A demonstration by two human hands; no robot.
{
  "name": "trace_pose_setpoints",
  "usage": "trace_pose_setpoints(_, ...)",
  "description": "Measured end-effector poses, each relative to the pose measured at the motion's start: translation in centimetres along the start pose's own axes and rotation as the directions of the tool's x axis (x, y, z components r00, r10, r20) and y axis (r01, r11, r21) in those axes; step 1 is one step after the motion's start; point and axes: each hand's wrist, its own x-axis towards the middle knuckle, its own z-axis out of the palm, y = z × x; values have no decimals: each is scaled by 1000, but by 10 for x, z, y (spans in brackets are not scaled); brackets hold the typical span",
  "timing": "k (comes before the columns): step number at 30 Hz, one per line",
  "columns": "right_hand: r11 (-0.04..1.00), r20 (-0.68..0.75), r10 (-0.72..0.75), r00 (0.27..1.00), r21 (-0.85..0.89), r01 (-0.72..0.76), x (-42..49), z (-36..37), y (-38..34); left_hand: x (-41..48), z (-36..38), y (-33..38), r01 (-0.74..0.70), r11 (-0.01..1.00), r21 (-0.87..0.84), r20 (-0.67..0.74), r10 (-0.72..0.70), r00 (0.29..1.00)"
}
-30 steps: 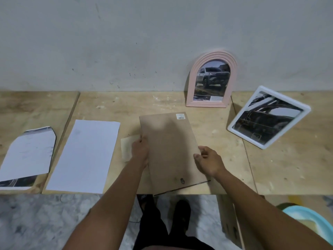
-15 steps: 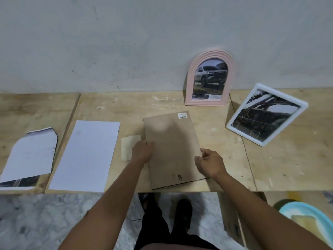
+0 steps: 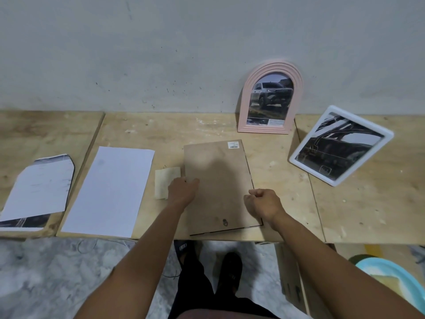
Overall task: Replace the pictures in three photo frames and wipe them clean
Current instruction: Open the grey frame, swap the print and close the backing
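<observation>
Two down, it seems: pink arched frame (image 3: 272, 65) and white frame (image 3: 340, 146) show car pictures, while the third frame (image 3: 218, 176) lies face down on the counter (image 3: 356, 215), my left grip (image 3: 184, 189) holding its edge, my right grip (image 3: 262, 203) curled at the other (pinching? I cannot tell).

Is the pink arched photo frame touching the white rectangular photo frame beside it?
Apart. The head view shows bare wooden table and grey wall between the pink arched photo frame and the white rectangular photo frame.

frame (image 3: 218, 180) face hidden, blue basin (image 3: 377, 265) cut off
</observation>
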Motion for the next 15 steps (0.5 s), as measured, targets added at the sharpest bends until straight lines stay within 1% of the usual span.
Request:
trace_pose_setpoints(5,999,1,-32,999,-17,32,-1,3,-1,-2,0,3,-10,1000,30,-34,11,999)
trace_pose_setpoints(7,997,17,-59,998,-57,60,-4,3,-1,-3,0,7,-12,999,45,-69,15,998)
trace_pose_setpoints(11,982,40,-107,993,-152,112,-5,4,-3,-3,-4,9,3,997,74,-74,2,997)
trace_pose_setpoints(15,967,48,-106,993,-228,114,-4,3,-5,-2,-6,4,25,999,32,-68,-23,997)
